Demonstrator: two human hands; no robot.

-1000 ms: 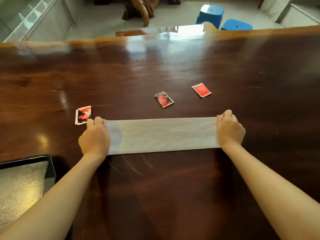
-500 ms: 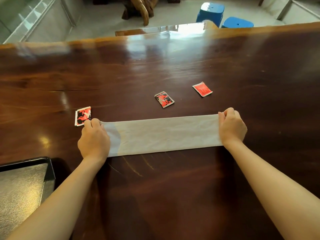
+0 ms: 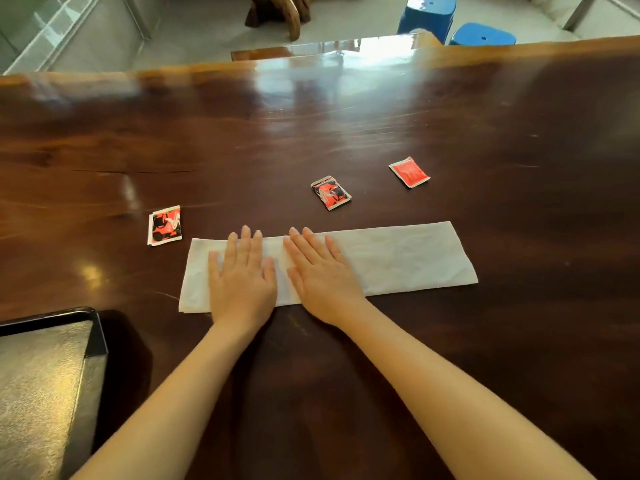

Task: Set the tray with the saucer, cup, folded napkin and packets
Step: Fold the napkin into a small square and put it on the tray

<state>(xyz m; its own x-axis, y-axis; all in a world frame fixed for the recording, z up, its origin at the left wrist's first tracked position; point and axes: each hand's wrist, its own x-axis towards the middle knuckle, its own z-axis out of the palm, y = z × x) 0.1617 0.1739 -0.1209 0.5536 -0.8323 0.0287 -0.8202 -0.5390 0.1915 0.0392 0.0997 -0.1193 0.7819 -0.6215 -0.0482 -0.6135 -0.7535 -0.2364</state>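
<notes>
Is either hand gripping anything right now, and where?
Nothing is gripped. The left hand and right hand lie flat, palms down, pressing the left half of the napkin.

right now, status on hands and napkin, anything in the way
Left hand and right hand open, flat on napkin. Napkin a long strip on table. Three packets beyond it, tray near left; nothing blocking.

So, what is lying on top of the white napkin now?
Both hands lie flat on the napkin: left hand and right hand, side by side on its left half. The part under the palms is hidden.
</notes>
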